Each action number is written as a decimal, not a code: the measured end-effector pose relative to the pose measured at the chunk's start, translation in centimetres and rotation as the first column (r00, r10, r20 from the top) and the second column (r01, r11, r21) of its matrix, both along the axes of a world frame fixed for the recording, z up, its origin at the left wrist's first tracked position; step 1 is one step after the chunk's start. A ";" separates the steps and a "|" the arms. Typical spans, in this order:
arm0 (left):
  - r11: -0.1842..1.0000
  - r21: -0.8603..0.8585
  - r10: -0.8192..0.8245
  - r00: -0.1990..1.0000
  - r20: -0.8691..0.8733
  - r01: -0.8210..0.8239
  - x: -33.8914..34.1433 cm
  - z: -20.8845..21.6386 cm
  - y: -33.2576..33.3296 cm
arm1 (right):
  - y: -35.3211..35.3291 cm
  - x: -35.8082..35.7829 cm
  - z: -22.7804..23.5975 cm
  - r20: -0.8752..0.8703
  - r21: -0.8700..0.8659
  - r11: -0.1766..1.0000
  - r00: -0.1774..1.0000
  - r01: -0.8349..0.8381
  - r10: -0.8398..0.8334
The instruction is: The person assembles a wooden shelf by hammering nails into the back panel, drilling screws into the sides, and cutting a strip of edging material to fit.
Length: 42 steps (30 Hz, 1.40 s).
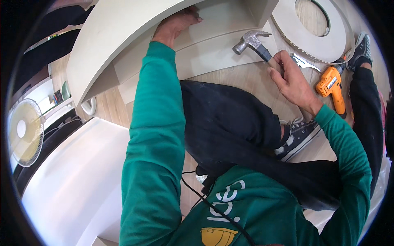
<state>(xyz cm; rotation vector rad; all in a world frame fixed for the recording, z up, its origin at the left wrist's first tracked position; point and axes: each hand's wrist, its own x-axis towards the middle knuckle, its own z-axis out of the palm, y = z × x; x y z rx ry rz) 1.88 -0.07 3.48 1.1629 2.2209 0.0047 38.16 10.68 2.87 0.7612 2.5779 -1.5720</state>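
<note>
My right hand [293,84] is closed round the handle of a claw hammer [250,42]. The hammer's worn metal head points left and its claw lies toward the far right. My left hand [177,25] reaches in behind the rim of a pale, curved cabinet piece [111,30]. Its fingers look bent together, partly hidden by the curved panel; what they hold, if anything, is out of sight. Below that hand lies the piece's pale inner board [213,45], and the hammer head hangs over its right end.
At the right, an orange cordless drill [331,86] lies beside a large roll of edge banding [283,22] and a silver metal tool [303,62]. A white curved panel [82,172] stands at the left near a fan [25,132]. My legs [230,115] stretch across the wood-look floor.
</note>
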 end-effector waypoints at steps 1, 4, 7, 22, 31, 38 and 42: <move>1.000 0.015 -0.003 1.000 -0.007 0.003 0.3 0.7 -0.2 | 0.0 -0.1 0.1 0.022 0.000 1.000 1.000 -0.001 0.001; 0.989 0.056 0.131 0.989 0.065 -0.135 0.8 0.8 -0.2 | -0.2 -0.2 0.3 0.060 -0.005 1.000 0.998 -0.004 0.005; 0.990 0.106 0.092 0.995 0.042 -0.096 -1.3 -2.2 -2.1 | -0.5 -0.4 0.4 0.024 -0.010 1.000 0.999 -0.030 0.030; 0.994 0.088 0.056 0.986 0.158 -0.070 -2.5 -2.3 -1.3 | -0.3 -0.7 0.1 -0.067 0.010 1.000 0.998 -0.016 0.017; 1.000 0.029 -0.004 0.997 -0.073 0.006 -1.5 -2.5 0.0 | -0.4 -1.0 0.6 -0.037 -0.022 1.000 0.999 0.009 -0.010; 0.809 0.288 0.245 0.739 0.628 -0.513 -6.6 -7.5 -6.3 | -1.8 -1.7 1.4 -0.021 -0.065 0.995 0.997 -0.079 0.078; 0.986 0.164 -0.019 0.999 -0.030 0.024 -1.7 -3.6 0.3 | -1.5 -0.9 0.5 -0.010 -0.072 0.997 0.999 -0.039 0.039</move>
